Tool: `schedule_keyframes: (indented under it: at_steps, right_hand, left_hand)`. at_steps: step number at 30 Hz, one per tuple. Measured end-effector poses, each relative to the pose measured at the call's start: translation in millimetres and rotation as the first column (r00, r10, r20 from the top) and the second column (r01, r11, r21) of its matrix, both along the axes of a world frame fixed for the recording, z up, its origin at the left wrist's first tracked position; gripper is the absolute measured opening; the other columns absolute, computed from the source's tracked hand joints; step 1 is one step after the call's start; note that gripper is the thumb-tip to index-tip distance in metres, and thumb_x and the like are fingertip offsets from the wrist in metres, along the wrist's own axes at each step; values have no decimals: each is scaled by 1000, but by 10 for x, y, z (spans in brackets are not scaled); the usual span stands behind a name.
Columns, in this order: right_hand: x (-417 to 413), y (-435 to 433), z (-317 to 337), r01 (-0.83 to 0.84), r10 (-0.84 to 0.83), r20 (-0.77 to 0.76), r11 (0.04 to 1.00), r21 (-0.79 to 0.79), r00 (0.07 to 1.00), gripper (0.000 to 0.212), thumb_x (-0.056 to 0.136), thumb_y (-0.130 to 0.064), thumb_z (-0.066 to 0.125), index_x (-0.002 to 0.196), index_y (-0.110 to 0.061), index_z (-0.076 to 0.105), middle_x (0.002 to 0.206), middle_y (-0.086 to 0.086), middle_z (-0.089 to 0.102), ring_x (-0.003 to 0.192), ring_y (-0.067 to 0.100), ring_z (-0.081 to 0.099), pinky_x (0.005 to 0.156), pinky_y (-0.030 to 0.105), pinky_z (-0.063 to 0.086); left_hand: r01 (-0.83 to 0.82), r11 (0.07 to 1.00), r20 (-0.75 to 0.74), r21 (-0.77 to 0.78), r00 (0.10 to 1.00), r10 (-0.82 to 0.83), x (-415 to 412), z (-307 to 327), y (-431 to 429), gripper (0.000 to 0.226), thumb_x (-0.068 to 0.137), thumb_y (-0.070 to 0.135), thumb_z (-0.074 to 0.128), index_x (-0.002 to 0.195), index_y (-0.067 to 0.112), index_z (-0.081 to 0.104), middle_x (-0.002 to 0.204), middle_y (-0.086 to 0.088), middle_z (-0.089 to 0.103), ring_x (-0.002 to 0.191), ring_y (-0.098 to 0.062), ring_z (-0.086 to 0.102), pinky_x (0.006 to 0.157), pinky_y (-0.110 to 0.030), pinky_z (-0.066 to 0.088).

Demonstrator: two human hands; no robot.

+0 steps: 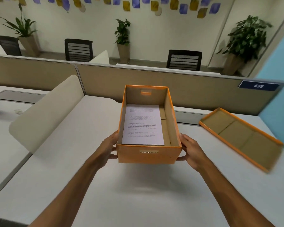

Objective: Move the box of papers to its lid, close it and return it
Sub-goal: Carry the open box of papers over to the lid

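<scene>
An open orange cardboard box (148, 155) is held above the white desk, its shadow on the surface below it. Printed white papers (143, 125) lie flat inside it, against the left wall. My left hand (109, 149) presses the box's left side near the front corner, and my right hand (193, 152) presses the right side. The orange lid (241, 136) lies upside down on the desk to the right, brown inside facing up, apart from the box.
The white desk (138, 194) spreads under the box. A beige curved divider (46, 112) stands to the left. A tan partition wall (187, 86) with a blue "438" sign (258, 86) runs behind. Chairs and potted plants stand beyond it.
</scene>
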State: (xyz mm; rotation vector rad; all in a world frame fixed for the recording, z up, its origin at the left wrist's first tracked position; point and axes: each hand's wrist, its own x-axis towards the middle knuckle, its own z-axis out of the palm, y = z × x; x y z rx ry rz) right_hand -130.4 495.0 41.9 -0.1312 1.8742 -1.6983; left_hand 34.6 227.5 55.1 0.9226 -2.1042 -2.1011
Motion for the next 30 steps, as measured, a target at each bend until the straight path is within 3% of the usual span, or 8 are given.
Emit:
schedule_keyframes:
  at_steps: [6, 9, 13, 17, 24, 30]
  right_hand:
    - [431, 906, -35, -7, 8, 24, 999, -43, 1000, 34, 97, -45, 53, 125, -30, 63, 115, -5, 72, 116, 20, 63, 86, 71, 49]
    - [633, 1251, -85, -6, 7, 44, 1000, -31, 999, 33, 97, -42, 54, 126, -28, 63, 118, 0, 71, 118, 23, 61, 89, 74, 45]
    - [855, 1579, -150, 29, -26, 86, 999, -33, 996, 31, 99, -39, 52, 126, -26, 62, 117, 3, 70, 118, 26, 60, 92, 76, 42]
    - [1039, 1758, -233, 57, -54, 112, 998, -22, 992, 28, 99, -37, 52, 124, -28, 63, 108, -3, 75, 113, 25, 62, 92, 76, 42]
    - [1294, 1884, -413, 96, -98, 112, 995, 24, 989, 23, 100, -37, 50, 120, -33, 61, 115, -2, 72, 116, 29, 61, 93, 74, 42]
    - [1457, 1910, -514, 113, -118, 104, 992, 53, 988, 29, 101, -36, 49, 128, -29, 56, 125, 1, 66, 120, 31, 58, 96, 72, 43]
  left_hand:
    - [19, 1000, 1, -2, 1000, -19, 351, -62, 766, 61, 77, 77, 42, 132, 52, 46, 142, 3, 50, 123, -35, 51, 91, -60, 51]
    - [24, 1000, 30, 11, 999, -25, 534, -150, 1081, 65, 80, 74, 43, 139, 47, 44, 146, 1, 47, 127, -39, 49, 94, -63, 48]
    - [3, 999, 33, 36, 999, -4, 723, -238, 1405, 43, 93, 61, 39, 133, 49, 46, 145, -3, 48, 126, -40, 49, 94, -63, 48]
    - [-15, 999, 62, 36, 998, 12, 853, -324, 1618, 55, 91, 61, 41, 142, 40, 41, 146, -7, 48, 129, -43, 48, 95, -66, 46]
    - [43, 997, 84, 60, 995, -48, 1043, -486, 1778, 72, 77, 69, 46, 142, 42, 38, 151, -3, 44, 132, -43, 45, 98, -66, 43]
    - [72, 997, 98, 24, 992, -74, 1111, -543, 1822, 59, 85, 66, 40, 140, 43, 39, 151, -1, 43, 134, -42, 43, 99, -68, 40]
